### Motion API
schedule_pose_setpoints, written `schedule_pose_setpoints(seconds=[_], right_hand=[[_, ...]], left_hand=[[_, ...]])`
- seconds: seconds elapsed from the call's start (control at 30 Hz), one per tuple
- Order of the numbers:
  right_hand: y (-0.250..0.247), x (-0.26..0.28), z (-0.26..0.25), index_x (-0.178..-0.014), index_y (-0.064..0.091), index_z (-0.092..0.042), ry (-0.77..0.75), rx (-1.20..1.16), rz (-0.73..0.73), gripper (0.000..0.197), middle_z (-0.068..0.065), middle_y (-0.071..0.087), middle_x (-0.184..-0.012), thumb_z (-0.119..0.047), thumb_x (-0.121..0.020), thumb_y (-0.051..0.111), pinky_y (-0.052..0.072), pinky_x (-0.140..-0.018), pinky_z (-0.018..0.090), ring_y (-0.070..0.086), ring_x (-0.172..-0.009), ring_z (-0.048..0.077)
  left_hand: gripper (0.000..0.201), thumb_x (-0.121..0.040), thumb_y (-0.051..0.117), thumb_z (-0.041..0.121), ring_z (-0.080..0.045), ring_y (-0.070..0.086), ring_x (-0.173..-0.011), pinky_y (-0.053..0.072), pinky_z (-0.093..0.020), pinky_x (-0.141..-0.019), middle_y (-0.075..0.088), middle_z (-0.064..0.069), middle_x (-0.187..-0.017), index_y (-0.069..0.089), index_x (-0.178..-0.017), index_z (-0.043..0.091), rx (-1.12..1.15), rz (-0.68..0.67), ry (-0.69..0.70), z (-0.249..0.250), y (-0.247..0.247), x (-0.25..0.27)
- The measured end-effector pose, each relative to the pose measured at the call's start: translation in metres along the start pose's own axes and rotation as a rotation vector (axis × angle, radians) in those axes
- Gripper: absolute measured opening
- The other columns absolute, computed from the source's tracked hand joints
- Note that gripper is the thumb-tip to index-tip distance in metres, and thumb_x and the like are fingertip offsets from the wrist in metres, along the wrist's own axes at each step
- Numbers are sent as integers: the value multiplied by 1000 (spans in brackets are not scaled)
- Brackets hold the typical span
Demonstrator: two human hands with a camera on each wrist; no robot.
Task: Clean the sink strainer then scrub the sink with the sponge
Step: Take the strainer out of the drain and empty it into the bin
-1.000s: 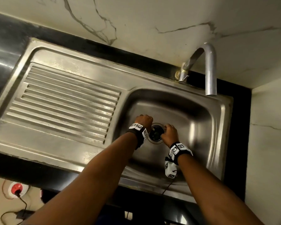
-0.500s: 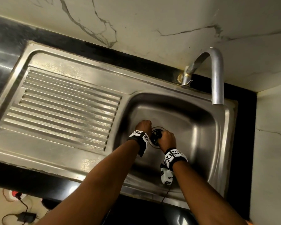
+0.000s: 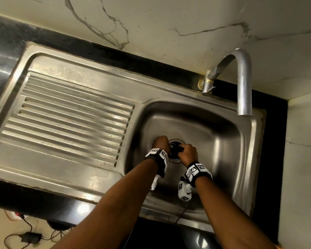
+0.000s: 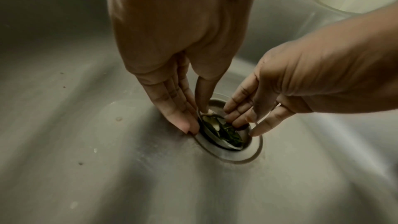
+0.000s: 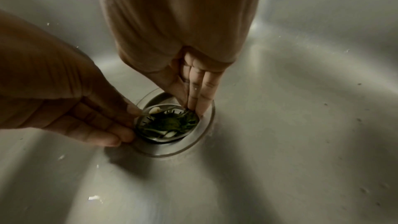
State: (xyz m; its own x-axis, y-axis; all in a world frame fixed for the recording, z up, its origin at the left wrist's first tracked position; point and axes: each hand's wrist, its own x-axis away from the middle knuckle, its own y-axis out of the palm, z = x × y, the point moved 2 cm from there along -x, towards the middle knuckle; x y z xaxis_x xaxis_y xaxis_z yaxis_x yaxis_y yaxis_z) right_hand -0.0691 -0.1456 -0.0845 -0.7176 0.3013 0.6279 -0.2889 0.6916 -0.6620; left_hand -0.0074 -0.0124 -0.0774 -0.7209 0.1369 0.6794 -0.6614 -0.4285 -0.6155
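Down in the basin of the steel sink (image 3: 223,141), both hands meet at the drain, which sits in the middle of the basin floor. The sink strainer (image 5: 165,123) rests in the drain opening, its slotted cup holding dark green leafy scraps (image 5: 172,122) and a few pale bits. The left hand (image 3: 161,143) reaches down from the left side; its fingers (image 4: 172,108) are nearly straight and lie against the strainer's left rim, with the thumb tip set on the rim's inner edge, so the rim sits pinched between thumb and fingers. The right hand (image 3: 188,151) comes in from the right; its fingertips (image 5: 198,98) are straight and pressed close together, touching the strainer's right rim where it meets the drain flange (image 4: 237,156). Whether the strainer has lifted off its seat, I cannot tell.

Each wrist wears a black band with white coded markers. The ribbed draining board (image 3: 70,119) fills the sink's left half, and a curved metal tap (image 3: 242,83) stands at the back right corner, its spout over the basin's right edge. Black counter (image 3: 115,56) borders the sink, with marble-look wall behind. Small specks dot the basin floor near the drain.
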Motion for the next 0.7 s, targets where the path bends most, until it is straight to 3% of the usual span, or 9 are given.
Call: schedule_pose_setpoints(seconds=[0.1,0.2,0.33,0.53,0.7], right_hand=[[2,-5,7,-117,74,-18,13,-42,-17,44,7,73,-116,-8,-75,63,53,-98,33,67,-111,26],[1,-9,10,-114,75,-16,20,-54,-35,37,8,73,-117,-4,-83,59,48,-98,26,65,-114,27],[3,-15,10,-114,75,-11,43,-91,-46,32,10,72,-119,-5,-87,59,47,-101,27,64,-115,28],[10,-24,31,-103,78,-16,75,-232,-57,28,6,77,-103,-18,-80,62,57,-94,43,71,-101,25],[-4,-21,25,-100,78,-13,49,-245,-15,20,7,77,-100,-12,-84,67,56,-95,39,71,-99,24]], left_hand=[[27,-95,60,16,-37,61,-115,48,-37,-96,65,-20,-124,63,-116,0,45,7,-54,-2,2,1],[33,-88,69,25,-37,63,-113,51,-36,-92,67,-19,-121,66,-111,2,103,-6,-115,-2,4,3],[36,-83,74,25,-37,65,-111,53,-35,-89,67,-19,-119,66,-110,3,183,-16,-201,-4,3,3],[30,-80,77,23,-33,69,-103,56,-33,-82,72,-16,-108,72,-102,3,217,-16,-215,2,-4,12],[22,-90,65,12,-27,69,-107,50,-24,-77,74,-11,-109,75,-108,5,256,-44,-132,6,-9,15]])
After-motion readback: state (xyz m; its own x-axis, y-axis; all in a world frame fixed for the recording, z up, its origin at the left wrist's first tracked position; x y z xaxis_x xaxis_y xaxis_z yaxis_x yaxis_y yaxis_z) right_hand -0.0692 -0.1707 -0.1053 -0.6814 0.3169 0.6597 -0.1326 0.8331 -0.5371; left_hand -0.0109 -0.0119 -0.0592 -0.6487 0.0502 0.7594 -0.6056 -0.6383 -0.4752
